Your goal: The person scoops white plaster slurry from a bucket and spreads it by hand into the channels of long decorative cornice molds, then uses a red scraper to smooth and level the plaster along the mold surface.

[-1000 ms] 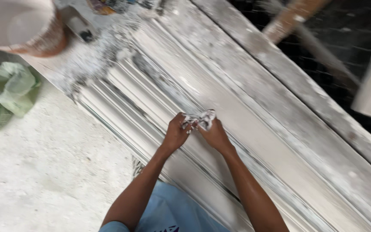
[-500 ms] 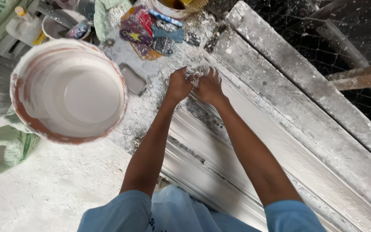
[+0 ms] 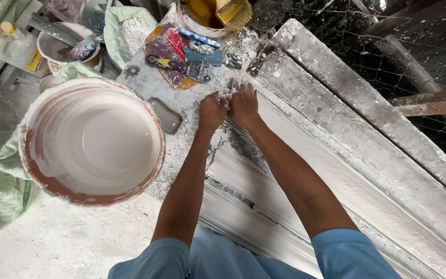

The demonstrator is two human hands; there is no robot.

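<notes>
— Look, both hands are at the far end of the long plaster moulding (image 3: pixel 295 170). The left hand (image 3: pixel 211 111) and the right hand (image 3: pixel 243 103) are side by side, touching each other.

— What do they hold?

— A small wet lump of white plaster (image 3: pixel 228 93), I think. It sits between the fingertips, on the end of the moulding, near the corner of the desk (image 3: pixel 145 82). The fingers of both hands are curled and nearly closed around it, pinching it. How much is under the palms, I cannot tell.

— How would one do this well?

— In my opinion, press gently and evenly and follow the grooves, because the profile has long straight ridges and the edge there looks crumbly and grey. Too much force could break the cracked part just under the wrists.

— And the bucket?

— The big round bucket (image 3: pixel 91 142) stands just left of the left forearm. It is white and smooth inside, with a reddish-brown rim smeared with plaster.

— Other things?

— Some flat plastic scrapers (image 3: pixel 181 57), coloured blue, purple and orange, lie beyond the hands, dusty. A wide brush (image 3: pixel 233 13) with straw-coloured bristles rests in a small tub. Green sacks (image 3: pixel 1 201) lie on the floor at the left. Everything is powdery and rough.
</notes>
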